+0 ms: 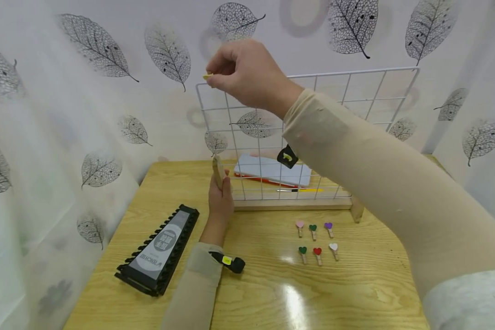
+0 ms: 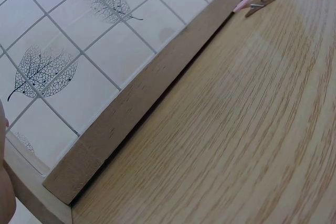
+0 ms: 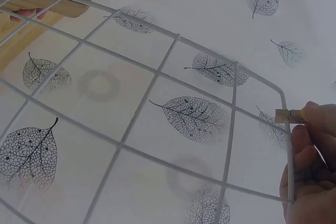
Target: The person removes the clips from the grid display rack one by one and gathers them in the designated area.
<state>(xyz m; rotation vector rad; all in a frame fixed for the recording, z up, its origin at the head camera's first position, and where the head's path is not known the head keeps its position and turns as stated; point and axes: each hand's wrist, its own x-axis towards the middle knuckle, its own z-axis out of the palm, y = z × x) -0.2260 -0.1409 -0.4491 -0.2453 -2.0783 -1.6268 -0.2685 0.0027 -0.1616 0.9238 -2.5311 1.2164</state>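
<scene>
My right hand [image 1: 247, 73] is raised at the upper left corner of a white wire grid [image 1: 354, 72]. Between thumb and forefinger it pinches a small wooden clothespin [image 3: 283, 116] with a yellow decoration. In the right wrist view, the clothespin's tip overlaps the grid's side wire, just below the rounded corner. Lower down, my left hand [image 1: 221, 199] grips the upright wooden end piece [image 1: 217, 170] of the grid's stand. The stand's long wooden base bar [image 2: 142, 93] runs along the tabletop.
Several heart-topped clothespins [image 1: 317, 251] lie in two rows in front of the stand. A black toothed rack [image 1: 161, 247] with a grey label lies at left. Behind the grid are a pale flat case [image 1: 272, 170] with a red edge and a thin yellow-and-black stick [image 1: 313, 189].
</scene>
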